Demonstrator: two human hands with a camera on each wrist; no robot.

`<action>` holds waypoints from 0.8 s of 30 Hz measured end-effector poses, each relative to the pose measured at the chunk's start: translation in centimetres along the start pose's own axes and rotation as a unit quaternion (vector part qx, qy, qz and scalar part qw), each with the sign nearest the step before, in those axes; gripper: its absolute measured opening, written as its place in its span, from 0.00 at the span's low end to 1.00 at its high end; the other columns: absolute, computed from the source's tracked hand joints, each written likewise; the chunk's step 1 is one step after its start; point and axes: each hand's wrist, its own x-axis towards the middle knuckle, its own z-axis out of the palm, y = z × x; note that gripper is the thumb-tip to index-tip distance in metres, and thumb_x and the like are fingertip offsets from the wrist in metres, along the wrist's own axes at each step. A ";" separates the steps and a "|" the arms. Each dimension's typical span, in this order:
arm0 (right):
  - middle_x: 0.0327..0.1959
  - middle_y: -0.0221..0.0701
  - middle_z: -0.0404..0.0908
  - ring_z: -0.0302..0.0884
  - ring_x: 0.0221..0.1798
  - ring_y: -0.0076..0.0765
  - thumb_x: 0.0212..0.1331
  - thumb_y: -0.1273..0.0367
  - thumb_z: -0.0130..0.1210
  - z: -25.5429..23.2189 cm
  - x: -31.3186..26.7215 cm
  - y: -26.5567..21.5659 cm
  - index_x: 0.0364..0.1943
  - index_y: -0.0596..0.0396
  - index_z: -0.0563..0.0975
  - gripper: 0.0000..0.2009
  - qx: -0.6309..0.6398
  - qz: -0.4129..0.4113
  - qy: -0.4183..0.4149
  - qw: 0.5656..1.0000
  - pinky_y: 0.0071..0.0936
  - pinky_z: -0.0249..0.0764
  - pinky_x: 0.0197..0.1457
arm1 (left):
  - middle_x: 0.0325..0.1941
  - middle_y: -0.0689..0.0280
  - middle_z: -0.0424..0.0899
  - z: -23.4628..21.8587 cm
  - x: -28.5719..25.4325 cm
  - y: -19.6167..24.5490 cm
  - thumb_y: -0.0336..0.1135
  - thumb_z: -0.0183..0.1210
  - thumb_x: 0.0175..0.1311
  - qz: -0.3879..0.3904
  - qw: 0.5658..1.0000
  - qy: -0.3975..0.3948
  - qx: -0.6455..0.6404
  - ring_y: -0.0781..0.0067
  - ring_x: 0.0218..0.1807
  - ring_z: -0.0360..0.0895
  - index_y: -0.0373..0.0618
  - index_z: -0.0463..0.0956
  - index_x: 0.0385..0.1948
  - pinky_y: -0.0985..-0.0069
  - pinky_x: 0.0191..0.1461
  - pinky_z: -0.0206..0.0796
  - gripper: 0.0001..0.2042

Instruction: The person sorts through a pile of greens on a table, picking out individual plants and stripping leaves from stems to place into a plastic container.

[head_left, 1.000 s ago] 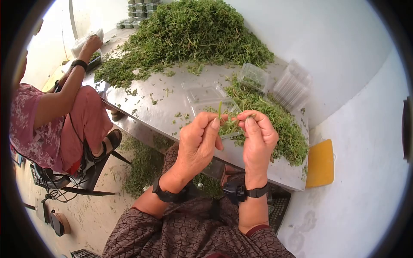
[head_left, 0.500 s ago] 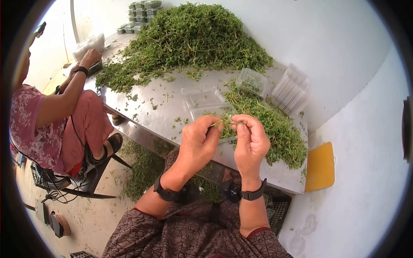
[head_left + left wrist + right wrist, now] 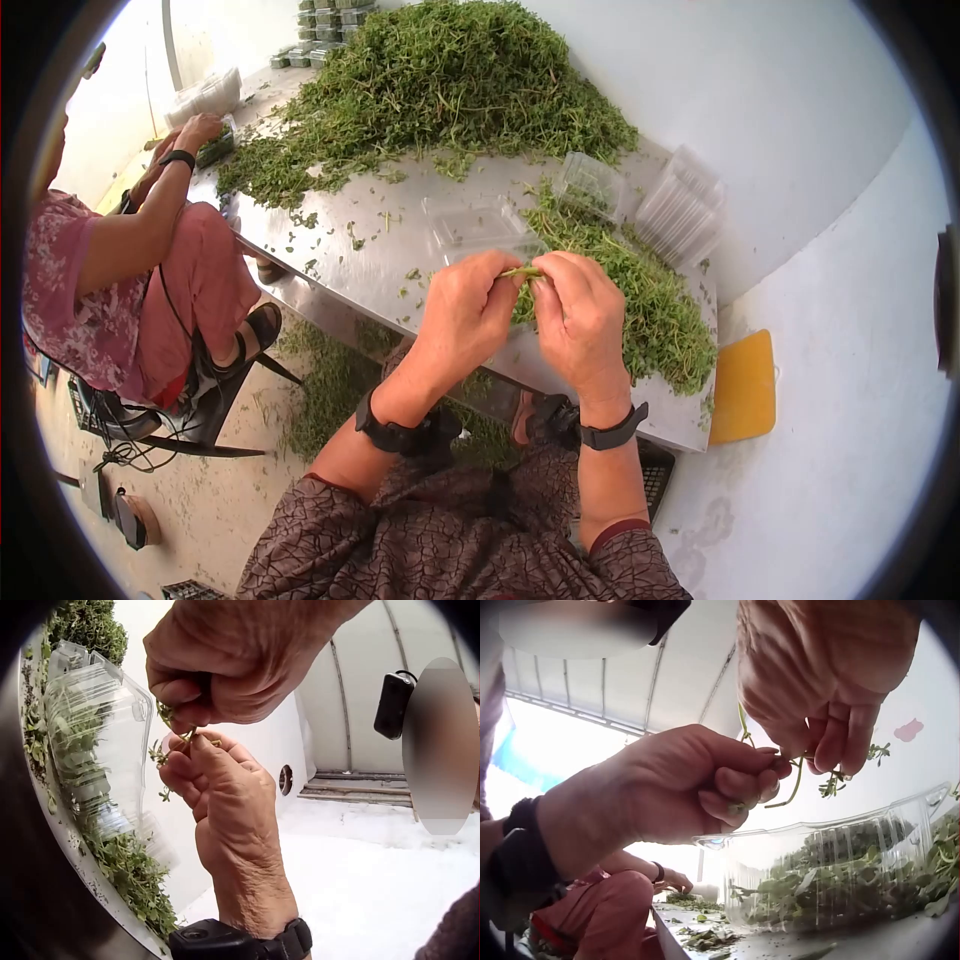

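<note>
Both hands meet over the near edge of the metal table [image 3: 385,275]. My left hand [image 3: 462,315] pinches one end of a thin green stem [image 3: 520,271] between thumb and fingertips. Against it, my right hand [image 3: 588,325] pinches the same sprig, the two sets of fingertips almost together. In the right wrist view a bent stem [image 3: 798,784] hangs down between the hands, and small leaves [image 3: 831,784] poke out below the right fingers. Beneath the hands stands a clear plastic box [image 3: 817,840] with leafy greens in it, its lid [image 3: 470,218] folded open.
A large heap of greens [image 3: 460,90] fills the back of the table; a smaller pile [image 3: 665,315] lies at right. Stacked clear boxes [image 3: 680,205] lean beside it. Filled boxes [image 3: 325,30] stand far left. Another person [image 3: 100,270] sits at left. A yellow board [image 3: 745,390] stands by the wall.
A leafy sprig showed between the hands earlier; now a short stem spans the fingertips. The right hand has turned over, its back now facing up, and the hands have come closer together.
</note>
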 end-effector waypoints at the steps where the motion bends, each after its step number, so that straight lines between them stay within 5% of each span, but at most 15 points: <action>1: 0.38 0.38 0.81 0.79 0.38 0.47 0.48 0.82 0.61 -0.1 0.2 0.0 0.42 0.58 0.77 0.15 0.000 0.003 -0.002 1.000 0.38 0.77 0.39 | 0.25 0.55 0.82 -0.1 0.1 0.0 0.24 0.58 0.62 -0.003 1.000 -0.002 -0.001 0.65 0.25 0.79 0.34 0.78 0.35 0.71 0.30 0.69 0.04; 6: 0.35 0.35 0.76 0.76 0.38 0.45 0.44 0.81 0.61 -0.4 0.7 0.4 0.39 0.57 0.76 0.14 -0.057 -0.063 -0.047 0.995 0.38 0.75 0.38 | 0.26 0.54 0.81 -0.4 0.4 0.0 0.22 0.56 0.62 0.014 1.000 -0.018 0.005 0.60 0.28 0.80 0.33 0.77 0.35 0.69 0.33 0.70 0.04; 16: 0.33 0.37 0.75 0.75 0.38 0.47 0.42 0.81 0.58 -0.2 0.8 0.8 0.37 0.58 0.74 0.14 -0.026 -0.056 -0.086 0.994 0.39 0.75 0.39 | 0.31 0.53 0.82 -1.0 0.7 0.2 0.19 0.53 0.56 0.044 0.997 -0.054 0.033 0.55 0.34 0.81 0.34 0.77 0.36 0.68 0.38 0.71 0.07; 19: 0.29 0.37 0.75 0.74 0.33 0.46 0.46 0.82 0.55 0.0 0.6 1.0 0.35 0.59 0.75 0.11 0.061 -0.023 -0.029 0.997 0.36 0.74 0.36 | 0.31 0.55 0.82 -1.2 0.7 0.1 0.17 0.52 0.55 0.039 0.997 -0.059 -0.014 0.58 0.34 0.82 0.35 0.77 0.37 0.69 0.38 0.71 0.09; 21: 0.27 0.35 0.75 0.73 0.28 0.39 0.51 0.82 0.51 -0.8 0.6 1.0 0.33 0.60 0.76 0.07 0.168 0.085 -0.009 0.982 0.30 0.71 0.32 | 0.30 0.62 0.82 -1.5 0.6 0.0 0.21 0.54 0.62 0.038 0.993 -0.104 -0.041 0.70 0.32 0.80 0.37 0.78 0.37 0.75 0.35 0.70 0.06; 22: 0.27 0.32 0.77 0.72 0.27 0.27 0.59 0.81 0.50 -1.3 0.9 0.6 0.33 0.60 0.78 0.06 0.201 0.116 0.002 0.973 0.24 0.69 0.32 | 0.30 0.62 0.82 -1.7 0.6 0.2 0.21 0.54 0.62 0.038 0.993 -0.104 -0.041 0.70 0.32 0.80 0.37 0.78 0.37 0.75 0.35 0.70 0.06; 24: 0.28 0.31 0.79 0.72 0.29 0.23 0.61 0.80 0.50 -2.0 1.1 0.4 0.35 0.60 0.78 0.06 0.222 0.170 0.017 0.960 0.22 0.69 0.32 | 0.27 0.69 0.80 -1.8 0.4 0.5 0.28 0.53 0.69 -0.118 0.966 -0.070 -0.219 0.77 0.29 0.76 0.40 0.78 0.38 0.79 0.32 0.66 0.05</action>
